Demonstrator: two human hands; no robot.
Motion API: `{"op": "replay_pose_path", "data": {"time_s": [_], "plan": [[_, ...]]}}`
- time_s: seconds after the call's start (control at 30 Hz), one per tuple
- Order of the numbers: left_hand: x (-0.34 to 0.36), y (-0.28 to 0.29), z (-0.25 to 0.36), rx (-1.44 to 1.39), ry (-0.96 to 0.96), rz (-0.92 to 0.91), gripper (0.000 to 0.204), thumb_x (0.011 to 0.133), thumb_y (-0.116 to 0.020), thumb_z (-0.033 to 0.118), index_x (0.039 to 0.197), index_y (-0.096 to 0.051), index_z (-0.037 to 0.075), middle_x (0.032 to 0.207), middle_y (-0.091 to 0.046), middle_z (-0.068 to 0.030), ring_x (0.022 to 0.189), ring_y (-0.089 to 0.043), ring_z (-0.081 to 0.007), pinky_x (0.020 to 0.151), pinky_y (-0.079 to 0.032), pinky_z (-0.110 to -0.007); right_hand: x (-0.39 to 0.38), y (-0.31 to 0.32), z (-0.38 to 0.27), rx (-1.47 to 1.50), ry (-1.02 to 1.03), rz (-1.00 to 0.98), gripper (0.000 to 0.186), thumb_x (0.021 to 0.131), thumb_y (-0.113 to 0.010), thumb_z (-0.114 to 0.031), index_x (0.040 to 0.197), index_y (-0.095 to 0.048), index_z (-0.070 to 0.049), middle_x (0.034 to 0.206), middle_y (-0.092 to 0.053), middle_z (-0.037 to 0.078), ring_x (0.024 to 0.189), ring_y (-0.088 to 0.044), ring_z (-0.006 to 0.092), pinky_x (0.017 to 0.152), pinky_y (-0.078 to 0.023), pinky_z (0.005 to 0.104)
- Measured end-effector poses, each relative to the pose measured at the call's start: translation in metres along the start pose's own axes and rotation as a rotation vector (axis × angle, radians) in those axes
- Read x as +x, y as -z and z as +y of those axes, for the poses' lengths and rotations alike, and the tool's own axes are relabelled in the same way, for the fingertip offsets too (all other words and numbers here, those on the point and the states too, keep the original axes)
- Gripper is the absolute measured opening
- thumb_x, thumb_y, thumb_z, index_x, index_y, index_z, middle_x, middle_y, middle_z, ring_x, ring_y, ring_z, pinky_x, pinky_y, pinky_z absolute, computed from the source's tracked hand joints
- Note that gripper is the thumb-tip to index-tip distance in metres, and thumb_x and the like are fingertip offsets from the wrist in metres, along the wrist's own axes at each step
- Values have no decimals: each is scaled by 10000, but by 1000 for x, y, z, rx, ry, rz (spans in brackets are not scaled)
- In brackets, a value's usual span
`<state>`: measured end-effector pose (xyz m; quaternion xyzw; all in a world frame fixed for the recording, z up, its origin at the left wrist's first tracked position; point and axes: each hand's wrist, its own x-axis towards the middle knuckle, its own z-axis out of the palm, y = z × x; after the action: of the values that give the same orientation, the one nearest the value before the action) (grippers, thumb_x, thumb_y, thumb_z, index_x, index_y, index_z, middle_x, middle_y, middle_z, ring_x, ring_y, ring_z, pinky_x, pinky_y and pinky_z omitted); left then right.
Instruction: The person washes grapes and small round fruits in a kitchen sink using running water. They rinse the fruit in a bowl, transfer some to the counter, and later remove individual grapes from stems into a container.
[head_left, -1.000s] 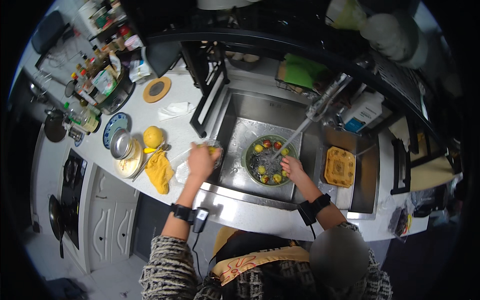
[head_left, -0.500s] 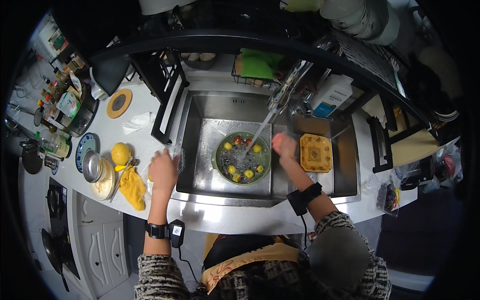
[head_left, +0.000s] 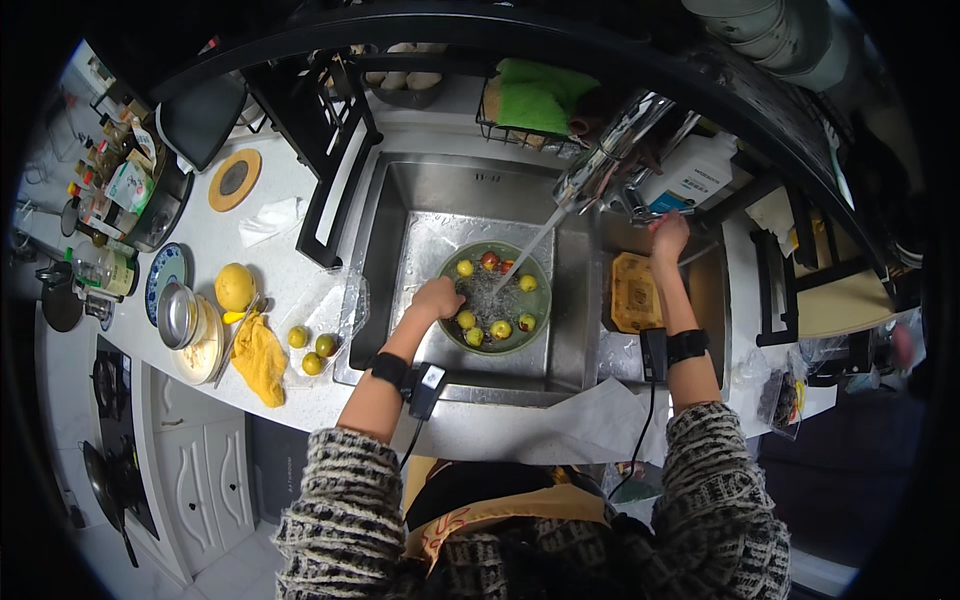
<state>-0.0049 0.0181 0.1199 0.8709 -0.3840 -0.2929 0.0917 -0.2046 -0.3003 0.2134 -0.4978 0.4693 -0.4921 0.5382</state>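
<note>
Water runs from the steel tap (head_left: 598,155) into a green bowl (head_left: 530,310) of small yellow and red fruits (head_left: 500,328) in the left basin (head_left: 385,200). My left hand (head_left: 437,298) is over the bowl's left rim, fingers bent and partly hidden; what they hold I cannot make out. My right hand (head_left: 670,235) is raised above the right basin, fingers closed on the tap's handle (head_left: 660,215). A yellow square tray (head_left: 635,290) lies below it. Left of the sink, three yellow-green fruits (head_left: 326,345) sit in clear plastic (head_left: 340,295).
On the left counter are a yellow cloth (head_left: 258,360), yellow fruit (head_left: 233,287), metal bowl (head_left: 178,308), blue-rimmed plate (head_left: 168,268), round mat (head_left: 235,182) and bottles (head_left: 100,215). A black rack (head_left: 325,210) frames the sink. A white jug (head_left: 695,170) stands behind the tap.
My left hand has moved right from the fruits on the counter to the bowl. My right hand has moved from over the bowl up and right to the tap's handle.
</note>
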Motion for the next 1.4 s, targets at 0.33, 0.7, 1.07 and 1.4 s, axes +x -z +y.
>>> {"op": "replay_pose_path", "data": {"time_s": [0.33, 0.7, 1.07, 1.4], "plan": [[66, -32, 27, -38, -123, 233, 327, 800, -432, 88, 1116, -514, 77, 1164, -501, -130, 1065, -477, -339, 873, -424, -429, -109, -84, 123, -198, -414, -753, 151, 825, -501, -109, 823, -609, -4, 680, -576, 49, 539, -539, 126, 486, -445, 253], [63, -56, 18, -8, 97, -166, 254, 786, -507, 134, 1004, -582, 28, 1098, -566, -178, 1015, -552, -321, 857, -446, -398, -158, -110, 176, -1348, 434, -1223, 226, 828, -447, -184, 1049, -486, -155, 1115, -427, 173, 989, -488, 363, 780, -447, 433], [50, -51, 14, -1225, 464, -202, 526, 902, -338, 496, 653, -501, 62, 547, -459, -33, 417, -420, -145, 345, -302, -233, -179, -111, 184, -82, -576, -545, 374, 910, -396, -364, 766, -513, -38, 639, -531, 80, 505, -506, 185, 455, -405, 284], [29, -39, 57, -1417, 368, -318, 607, 814, -268, 674, 806, -476, 104, 579, -474, -30, 382, -417, -123, 300, -294, -218, -195, -93, 135, 70, -711, -575, 293, 932, -382, -299, 971, -569, -78, 871, -571, 40, 738, -520, 131, 570, -442, 257]]}}
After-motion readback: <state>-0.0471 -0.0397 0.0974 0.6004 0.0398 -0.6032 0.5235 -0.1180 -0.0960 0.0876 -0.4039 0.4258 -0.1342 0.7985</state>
